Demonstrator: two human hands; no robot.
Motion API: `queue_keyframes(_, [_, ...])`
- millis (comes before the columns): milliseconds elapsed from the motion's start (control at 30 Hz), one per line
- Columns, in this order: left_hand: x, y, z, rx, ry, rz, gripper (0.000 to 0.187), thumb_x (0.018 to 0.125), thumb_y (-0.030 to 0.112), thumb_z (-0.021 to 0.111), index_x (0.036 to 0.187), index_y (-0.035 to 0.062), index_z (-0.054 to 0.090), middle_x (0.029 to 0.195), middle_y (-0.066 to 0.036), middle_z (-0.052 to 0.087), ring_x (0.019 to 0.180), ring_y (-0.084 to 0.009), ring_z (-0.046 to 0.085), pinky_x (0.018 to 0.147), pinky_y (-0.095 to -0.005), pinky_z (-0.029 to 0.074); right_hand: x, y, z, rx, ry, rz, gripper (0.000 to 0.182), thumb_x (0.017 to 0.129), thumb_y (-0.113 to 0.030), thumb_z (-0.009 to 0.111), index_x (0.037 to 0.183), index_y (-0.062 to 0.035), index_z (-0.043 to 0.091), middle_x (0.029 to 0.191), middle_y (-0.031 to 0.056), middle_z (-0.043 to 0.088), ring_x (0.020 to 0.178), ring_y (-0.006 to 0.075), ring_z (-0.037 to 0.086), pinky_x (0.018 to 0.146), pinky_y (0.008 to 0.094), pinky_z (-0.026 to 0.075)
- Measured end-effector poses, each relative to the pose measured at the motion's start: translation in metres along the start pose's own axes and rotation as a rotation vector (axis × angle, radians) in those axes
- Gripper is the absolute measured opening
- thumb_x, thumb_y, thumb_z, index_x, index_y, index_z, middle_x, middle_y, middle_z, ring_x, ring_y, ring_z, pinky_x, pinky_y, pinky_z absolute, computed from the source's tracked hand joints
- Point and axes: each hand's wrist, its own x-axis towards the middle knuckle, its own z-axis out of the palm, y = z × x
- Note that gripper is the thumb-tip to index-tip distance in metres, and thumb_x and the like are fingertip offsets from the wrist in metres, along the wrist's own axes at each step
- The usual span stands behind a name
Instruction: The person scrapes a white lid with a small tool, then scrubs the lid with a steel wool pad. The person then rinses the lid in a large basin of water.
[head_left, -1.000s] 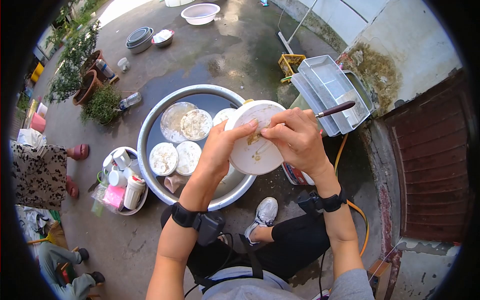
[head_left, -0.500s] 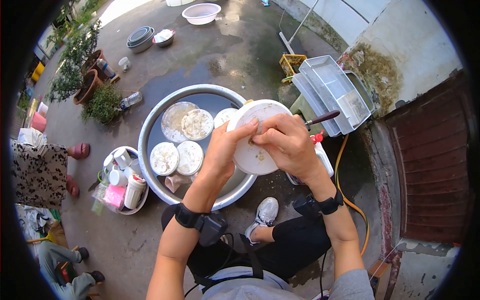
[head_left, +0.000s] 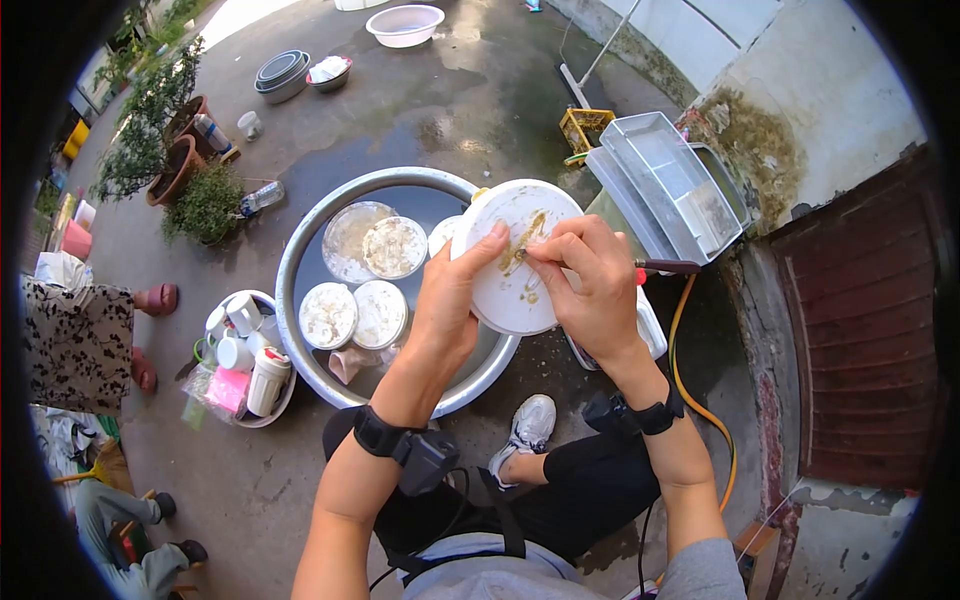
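Note:
A round white lid or container (head_left: pixel 515 300) with brown residue on its face is tilted up over the right rim of a large metal basin (head_left: pixel 290 300). My left hand (head_left: pixel 447 290) grips its left edge, thumb on the face. My right hand (head_left: pixel 592 280) is closed round a dark-handled tool (head_left: pixel 668 266), whose tip seems to meet the stained face; the tip itself is partly hidden by the fingers. Several round white containers with flaky residue, among them one at the lower left (head_left: pixel 328 316), sit in the water of the basin, beside a pinkish cloth (head_left: pixel 347 366).
Left of the basin stands a tub of cups (head_left: pixel 268 420). Clear plastic bins (head_left: pixel 665 180) and a yellow crate (head_left: pixel 585 130) are at the right, with an orange hose (head_left: pixel 682 360). Potted plants (head_left: pixel 175 172) and two other people's legs (head_left: pixel 145 300) are at the left.
The white round piece has turned and risen slightly, showing more brown smears. My right hand has shifted right and down, and the tool's handle now points lower.

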Motion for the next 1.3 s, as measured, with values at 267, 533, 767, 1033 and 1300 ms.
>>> queue_keyframes(267, [-0.001, -0.003, 0.000, 0.018, 0.011, 0.015, 0.049, 0.090, 0.021, 0.072, 0.129, -0.0006, 0.053, 0.119, -0.012, 0.063, 0.107, -0.0185, 0.063, 0.091, -0.0323, 0.052, 0.000, -0.002, 0.003, -0.026, 0.041, 0.016, 0.012, 0.076, -0.007, 0.075, 0.083, -0.0107, 0.066, 0.085, 0.0015, 0.060, 0.077, 0.0214, 0.059, 0.066, 0.0358, 0.038])
queue_keyframes(533, [0.003, -0.007, -0.004, -0.019, 0.030, 0.049, 0.047, 0.091, 0.021, 0.070, 0.130, -0.0006, 0.052, 0.119, -0.012, 0.063, 0.107, -0.0179, 0.063, 0.091, -0.0321, 0.051, -0.002, -0.006, 0.008, 0.045, 0.009, -0.039, 0.011, 0.076, -0.007, 0.074, 0.083, -0.0109, 0.066, 0.085, 0.0012, 0.060, 0.077, 0.0212, 0.059, 0.066, 0.0355, 0.038])
queue_keyframes(767, [-0.002, -0.002, 0.002, -0.039, 0.014, -0.015, 0.047, 0.092, 0.022, 0.069, 0.130, -0.0003, 0.051, 0.119, -0.011, 0.062, 0.108, -0.0173, 0.062, 0.091, -0.0322, 0.051, -0.002, -0.002, 0.002, 0.023, 0.010, 0.035, 0.012, 0.076, -0.008, 0.075, 0.084, -0.0108, 0.067, 0.085, 0.0013, 0.061, 0.078, 0.0212, 0.060, 0.067, 0.0358, 0.039])
queue_keyframes(1033, [-0.003, -0.004, 0.004, -0.138, 0.023, 0.054, 0.048, 0.094, 0.022, 0.067, 0.133, 0.0014, 0.049, 0.124, -0.011, 0.060, 0.113, -0.0178, 0.060, 0.097, -0.0334, 0.049, -0.005, -0.005, 0.012, 0.095, 0.040, 0.053, 0.012, 0.077, -0.007, 0.075, 0.084, -0.0103, 0.066, 0.086, 0.0018, 0.060, 0.079, 0.0219, 0.060, 0.066, 0.0364, 0.039])
queue_keyframes(1300, [-0.001, -0.005, 0.003, -0.149, 0.014, 0.063, 0.047, 0.095, 0.022, 0.066, 0.134, 0.0020, 0.048, 0.125, -0.011, 0.060, 0.114, -0.0186, 0.059, 0.098, -0.0343, 0.048, -0.008, -0.008, 0.016, 0.140, 0.026, 0.007, 0.012, 0.077, -0.008, 0.075, 0.084, -0.0101, 0.066, 0.086, 0.0020, 0.060, 0.080, 0.0220, 0.059, 0.066, 0.0362, 0.037])
